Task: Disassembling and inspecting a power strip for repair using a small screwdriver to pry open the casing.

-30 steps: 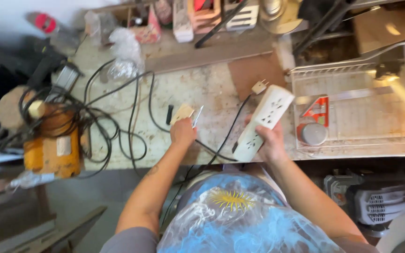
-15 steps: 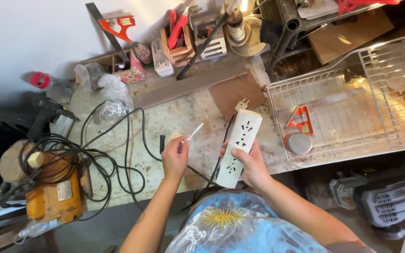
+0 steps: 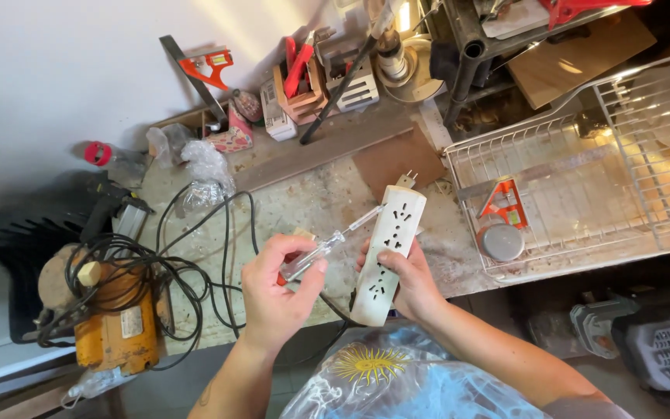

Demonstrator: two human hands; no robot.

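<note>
My right hand (image 3: 409, 283) grips a white power strip (image 3: 391, 248) by its lower half, holding it upright above the workbench edge, sockets facing me. My left hand (image 3: 277, 291) holds a clear-handled screwdriver (image 3: 327, 244), its shaft pointing right with the tip at the strip's upper left side. A black cord runs down from the strip's lower end. A plug (image 3: 406, 180) shows just above the strip's top.
A dusty workbench (image 3: 304, 202) carries tangled black cables (image 3: 195, 264) and an orange motor (image 3: 114, 326) at left. A white wire basket (image 3: 583, 178) with a grey round lid (image 3: 500, 242) sits right. Red tools and boxes (image 3: 304, 70) line the back wall.
Both hands lifted closer to me and came together. The screwdriver tip now reaches the power strip's side; the view tilted up toward the wall.
</note>
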